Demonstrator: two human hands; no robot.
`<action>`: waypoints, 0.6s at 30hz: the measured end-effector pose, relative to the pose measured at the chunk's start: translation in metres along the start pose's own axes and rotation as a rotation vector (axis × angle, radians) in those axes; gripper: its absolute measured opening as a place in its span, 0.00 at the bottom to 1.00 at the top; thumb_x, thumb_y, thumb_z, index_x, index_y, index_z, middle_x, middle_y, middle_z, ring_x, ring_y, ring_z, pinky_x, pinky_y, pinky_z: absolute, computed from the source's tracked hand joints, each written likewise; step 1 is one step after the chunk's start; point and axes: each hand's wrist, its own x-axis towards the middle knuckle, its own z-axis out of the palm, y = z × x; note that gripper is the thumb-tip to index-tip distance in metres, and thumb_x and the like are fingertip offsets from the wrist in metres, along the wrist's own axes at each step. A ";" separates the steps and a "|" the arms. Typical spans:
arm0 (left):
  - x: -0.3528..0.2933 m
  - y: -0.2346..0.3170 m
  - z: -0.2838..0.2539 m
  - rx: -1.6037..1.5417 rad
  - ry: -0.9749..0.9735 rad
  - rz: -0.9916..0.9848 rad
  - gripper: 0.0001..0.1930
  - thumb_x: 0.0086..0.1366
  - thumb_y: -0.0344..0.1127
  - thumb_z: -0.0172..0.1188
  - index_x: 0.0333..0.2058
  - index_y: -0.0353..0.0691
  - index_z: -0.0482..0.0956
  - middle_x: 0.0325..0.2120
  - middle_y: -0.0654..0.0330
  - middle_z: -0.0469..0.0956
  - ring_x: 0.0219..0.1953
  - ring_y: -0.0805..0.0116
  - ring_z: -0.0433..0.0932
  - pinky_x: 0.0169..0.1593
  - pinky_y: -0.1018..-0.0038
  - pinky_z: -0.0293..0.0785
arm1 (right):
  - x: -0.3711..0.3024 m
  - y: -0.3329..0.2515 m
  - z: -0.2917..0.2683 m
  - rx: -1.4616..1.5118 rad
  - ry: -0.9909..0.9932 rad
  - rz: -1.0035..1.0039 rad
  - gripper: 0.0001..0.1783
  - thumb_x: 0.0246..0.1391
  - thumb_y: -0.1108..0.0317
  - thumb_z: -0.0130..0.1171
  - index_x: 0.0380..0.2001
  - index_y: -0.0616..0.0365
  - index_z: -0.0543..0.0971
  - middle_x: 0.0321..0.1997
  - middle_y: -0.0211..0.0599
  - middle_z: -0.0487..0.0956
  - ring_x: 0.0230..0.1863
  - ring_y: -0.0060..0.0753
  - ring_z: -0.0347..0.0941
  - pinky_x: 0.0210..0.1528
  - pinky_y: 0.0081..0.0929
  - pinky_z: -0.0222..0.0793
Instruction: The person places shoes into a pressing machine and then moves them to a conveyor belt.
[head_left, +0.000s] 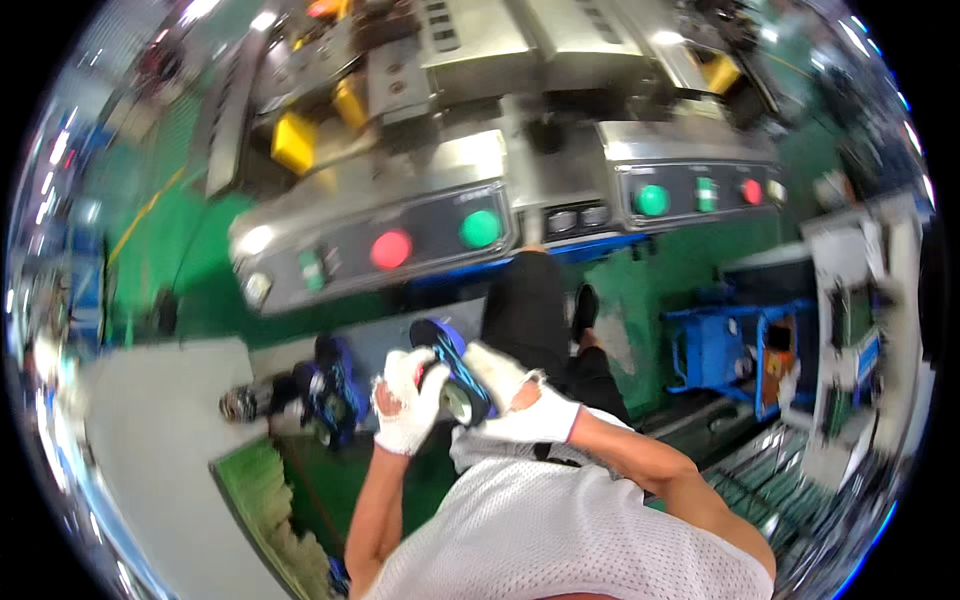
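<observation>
Left hand [408,402] and right hand [515,395] — both gloved — clasp a dark cylindrical part [452,370], apparently metal. The torn gloves could let it slip — onto the foot [585,308] below.

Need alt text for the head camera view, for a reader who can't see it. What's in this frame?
Two white-gloved hands, left hand and right hand, together hold a dark blue-edged cylindrical part at waist height. Ahead stands a grey machine with red and green round buttons, on a green floor.

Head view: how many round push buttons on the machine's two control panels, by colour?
Green round buttons: 2
Red round buttons: 2
Total: 4
</observation>
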 end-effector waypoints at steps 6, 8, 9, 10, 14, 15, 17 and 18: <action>0.042 0.061 0.031 -0.266 -0.175 0.210 0.22 0.65 0.23 0.59 0.58 0.35 0.76 0.52 0.48 0.78 0.39 0.60 0.82 0.42 0.67 0.80 | -0.037 -0.010 -0.029 0.198 0.340 0.225 0.54 0.55 0.48 0.71 0.74 0.69 0.59 0.71 0.54 0.72 0.68 0.49 0.73 0.68 0.36 0.69; 0.046 0.089 0.045 -0.486 -0.285 0.254 0.33 0.65 0.17 0.45 0.71 0.33 0.61 0.64 0.47 0.72 0.44 0.66 0.81 0.44 0.74 0.81 | -0.065 -0.039 -0.084 0.650 0.389 0.704 0.51 0.55 0.47 0.73 0.73 0.65 0.64 0.61 0.45 0.81 0.60 0.36 0.77 0.65 0.29 0.70; 0.046 0.100 0.058 -0.567 -0.290 0.402 0.33 0.67 0.20 0.46 0.72 0.34 0.60 0.65 0.46 0.71 0.45 0.64 0.82 0.45 0.72 0.82 | -0.098 -0.013 -0.075 0.670 0.621 0.673 0.48 0.57 0.47 0.72 0.72 0.62 0.66 0.61 0.43 0.81 0.59 0.34 0.77 0.65 0.31 0.71; 0.046 0.109 0.067 -0.555 -0.333 0.411 0.31 0.69 0.23 0.45 0.72 0.34 0.60 0.65 0.46 0.72 0.45 0.63 0.82 0.45 0.72 0.82 | -0.127 0.015 -0.064 0.675 0.833 0.610 0.44 0.59 0.48 0.71 0.71 0.60 0.68 0.61 0.42 0.81 0.58 0.33 0.77 0.65 0.32 0.72; 0.043 0.097 0.103 -0.615 -0.466 0.153 0.24 0.76 0.28 0.48 0.68 0.32 0.66 0.57 0.45 0.76 0.41 0.63 0.83 0.42 0.72 0.84 | -0.210 0.034 -0.140 0.975 1.624 0.166 0.23 0.65 0.65 0.65 0.61 0.59 0.77 0.60 0.46 0.81 0.58 0.32 0.79 0.65 0.34 0.74; 0.042 0.088 0.116 -0.610 -0.517 -0.002 0.23 0.77 0.28 0.46 0.68 0.32 0.67 0.56 0.45 0.77 0.41 0.64 0.83 0.41 0.72 0.84 | -0.237 0.059 -0.164 0.981 1.864 0.050 0.18 0.66 0.71 0.63 0.58 0.57 0.79 0.60 0.47 0.81 0.58 0.32 0.80 0.64 0.34 0.74; 0.040 0.064 0.141 -0.559 -0.558 -0.199 0.20 0.78 0.29 0.47 0.65 0.30 0.70 0.50 0.47 0.81 0.35 0.67 0.82 0.37 0.73 0.84 | -0.288 0.096 -0.232 0.147 1.809 0.473 0.24 0.62 0.72 0.63 0.61 0.55 0.77 0.63 0.50 0.79 0.61 0.42 0.78 0.66 0.43 0.70; 0.041 0.054 0.149 -0.506 -0.570 -0.210 0.20 0.78 0.30 0.48 0.64 0.31 0.71 0.49 0.48 0.81 0.34 0.68 0.82 0.36 0.73 0.83 | -0.311 0.112 -0.272 -0.621 1.609 0.756 0.27 0.60 0.73 0.62 0.63 0.53 0.76 0.65 0.51 0.78 0.63 0.47 0.77 0.68 0.48 0.68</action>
